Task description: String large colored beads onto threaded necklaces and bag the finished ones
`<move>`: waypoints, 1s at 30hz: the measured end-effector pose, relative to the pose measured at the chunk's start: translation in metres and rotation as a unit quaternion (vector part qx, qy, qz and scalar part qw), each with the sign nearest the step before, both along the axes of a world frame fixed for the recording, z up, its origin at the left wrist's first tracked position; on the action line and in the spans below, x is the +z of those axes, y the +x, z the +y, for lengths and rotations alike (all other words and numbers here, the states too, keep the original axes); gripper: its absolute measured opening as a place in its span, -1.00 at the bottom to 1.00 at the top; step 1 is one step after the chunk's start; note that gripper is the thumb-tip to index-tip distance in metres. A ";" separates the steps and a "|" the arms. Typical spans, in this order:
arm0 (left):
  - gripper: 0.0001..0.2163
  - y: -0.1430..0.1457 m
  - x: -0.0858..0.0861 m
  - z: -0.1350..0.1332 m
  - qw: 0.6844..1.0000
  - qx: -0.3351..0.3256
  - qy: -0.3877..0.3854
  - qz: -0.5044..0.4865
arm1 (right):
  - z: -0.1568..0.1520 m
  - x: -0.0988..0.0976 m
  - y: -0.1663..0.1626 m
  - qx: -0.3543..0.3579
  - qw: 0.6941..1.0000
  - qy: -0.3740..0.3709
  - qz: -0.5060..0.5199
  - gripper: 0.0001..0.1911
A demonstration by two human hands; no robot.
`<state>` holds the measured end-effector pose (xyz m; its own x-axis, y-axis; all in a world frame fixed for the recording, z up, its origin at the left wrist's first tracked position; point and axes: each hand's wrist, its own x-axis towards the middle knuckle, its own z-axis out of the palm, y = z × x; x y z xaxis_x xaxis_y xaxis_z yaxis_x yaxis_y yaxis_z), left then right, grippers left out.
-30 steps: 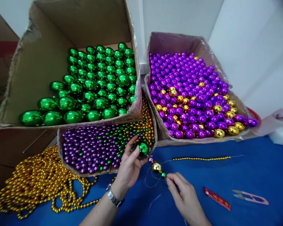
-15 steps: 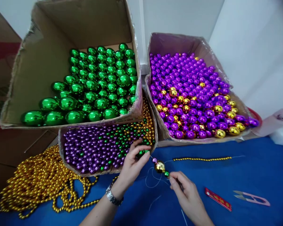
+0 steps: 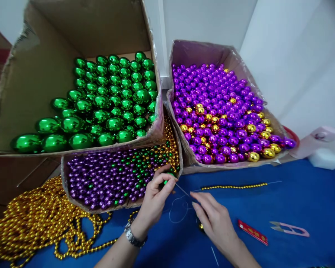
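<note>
My left hand (image 3: 159,191), a metal watch on its wrist, pinches a thin straight needle (image 3: 182,188) by the box of small beads. Green beads (image 3: 167,181) show at its fingers; I cannot tell whether it holds them or they lie behind. My right hand (image 3: 212,212) is closed at the needle's other end, thumb and index finger gripping the thread. A loop of thin thread (image 3: 171,212) hangs between the hands. Just below the right fingers a shiny gold bead (image 3: 201,226) peeks out, mostly covered by the hand.
Cardboard boxes hold big green balls (image 3: 100,115), purple and gold balls (image 3: 214,111), and small mixed beads (image 3: 100,178). Gold bead strands (image 3: 36,219) pile at left. On the blue cloth (image 3: 229,253) lie a short gold strand (image 3: 234,186), pink snips (image 3: 290,228) and a red packet (image 3: 252,232).
The small purple, large gold and small green beads between my hands have gone down under my right hand. That hand moved up and left towards the needle. The view shifted slightly right.
</note>
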<state>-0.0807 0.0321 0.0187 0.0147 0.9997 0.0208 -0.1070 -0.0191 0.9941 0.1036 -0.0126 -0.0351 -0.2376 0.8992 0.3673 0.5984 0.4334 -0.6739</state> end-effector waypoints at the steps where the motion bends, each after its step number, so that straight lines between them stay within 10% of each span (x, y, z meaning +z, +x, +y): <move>1: -0.89 0.000 -0.001 0.000 1.000 0.000 -0.010 -0.008 | 0.000 -0.001 -0.003 0.006 1.000 -0.004 0.005 -0.72; 16: -0.72 -0.026 -0.001 0.016 0.949 0.010 -0.133 -0.285 | -0.014 -0.017 0.010 0.010 0.996 -0.064 0.060 -0.74; 30: -0.66 -0.016 -0.002 0.004 0.966 -0.027 -0.097 -0.240 | -0.012 -0.020 0.003 0.006 0.995 -0.079 0.062 -0.76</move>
